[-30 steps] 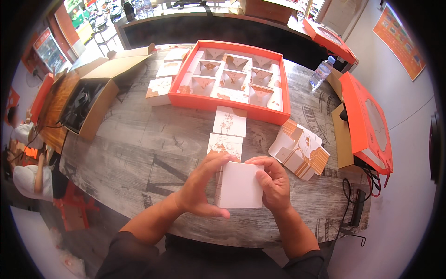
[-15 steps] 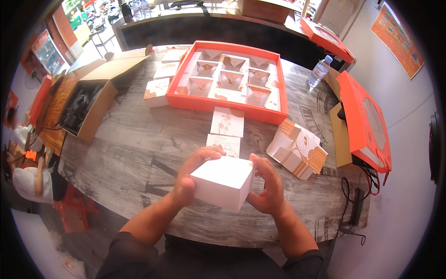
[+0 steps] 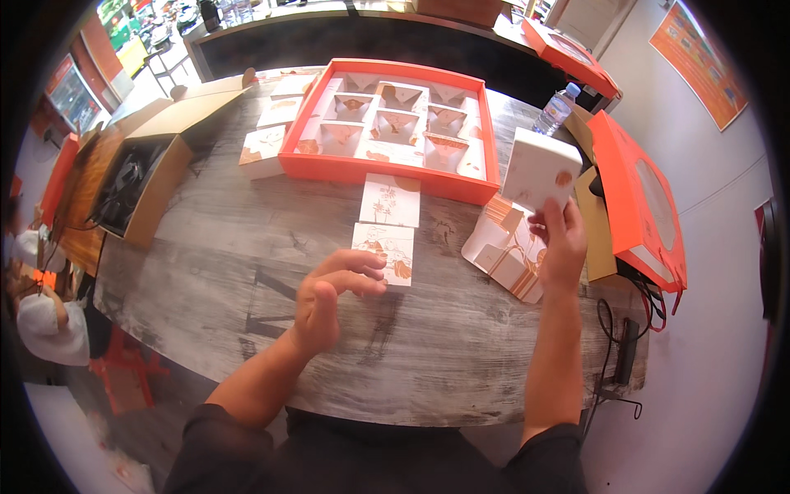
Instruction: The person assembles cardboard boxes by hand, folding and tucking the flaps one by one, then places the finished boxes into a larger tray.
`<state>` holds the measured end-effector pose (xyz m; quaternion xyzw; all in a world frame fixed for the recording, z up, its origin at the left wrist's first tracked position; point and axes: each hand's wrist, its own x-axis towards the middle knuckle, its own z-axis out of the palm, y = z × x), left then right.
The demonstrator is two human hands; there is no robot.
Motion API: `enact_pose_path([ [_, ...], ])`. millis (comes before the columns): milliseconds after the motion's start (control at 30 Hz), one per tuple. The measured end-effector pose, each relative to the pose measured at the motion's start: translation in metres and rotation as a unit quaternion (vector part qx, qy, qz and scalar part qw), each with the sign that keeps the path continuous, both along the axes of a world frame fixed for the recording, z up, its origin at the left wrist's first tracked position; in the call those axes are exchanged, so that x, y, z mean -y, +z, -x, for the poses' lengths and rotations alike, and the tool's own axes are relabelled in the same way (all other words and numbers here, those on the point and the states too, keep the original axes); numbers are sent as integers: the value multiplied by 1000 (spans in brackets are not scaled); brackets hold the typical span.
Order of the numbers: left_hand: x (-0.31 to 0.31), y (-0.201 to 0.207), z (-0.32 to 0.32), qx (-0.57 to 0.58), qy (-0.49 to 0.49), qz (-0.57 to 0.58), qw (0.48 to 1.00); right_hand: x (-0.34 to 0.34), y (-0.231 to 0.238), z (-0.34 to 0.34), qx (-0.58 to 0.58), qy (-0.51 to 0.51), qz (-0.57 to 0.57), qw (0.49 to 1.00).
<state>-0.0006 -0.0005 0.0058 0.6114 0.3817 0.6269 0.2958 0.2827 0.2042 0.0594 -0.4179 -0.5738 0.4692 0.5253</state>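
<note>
At far left you have a seated person in a white top (image 3: 53,329), with an orange stool (image 3: 127,375) beside. Next, on your grey wood-grain surface (image 3: 206,313): one brown cardboard box (image 3: 160,193), flaps raised, dark contents inside. Then three small white cartons (image 3: 263,144) in a row along the left side of a large red tray (image 3: 453,188), itself fitted with white pointed dividers and printed panels. Your left hand (image 3: 329,300): fingers spread and lightly curved, holding nothing, near the nearer of two printed squares (image 3: 391,200) lined up in front of the tray; whether its fingertips touch that square, you cannot tell from here. To the right, one part-folded carton (image 3: 498,251), white with brown stripes. Above it, one white box (image 3: 535,169) with a round brown mark near a corner, held up and tilted, its lower edge pinched between thumb and fingers of your right hand (image 3: 564,239). Just behind that, one clear bottle (image 3: 555,111), blue cap. At far right, one orange box (image 3: 617,177) with a round window, leaning over brown cardboard (image 3: 594,247).
</note>
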Motion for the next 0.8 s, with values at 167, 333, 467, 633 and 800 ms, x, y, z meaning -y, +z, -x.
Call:
enact_pose_path([
  [167, 2, 13, -11, -38, 31, -4, 999, -99, -5, -24, 107, -53, 212, 970],
  [333, 2, 11, -6, -72, 31, -19, 997, -145, -24, -3, 172, -67, 284, 941],
  [467, 3, 13, -2, -90, 14, -38, 995, -157, -26, 7, 143, -63, 307, 939],
  [633, -1, 17, -10, -95, 37, -61, 993, -162, -32, -4, 148, -6, 220, 964],
  [800, 1, 15, -6, -81, -5, -69, 994, -115, -13, -23, 320, 52, -37, 945],
])
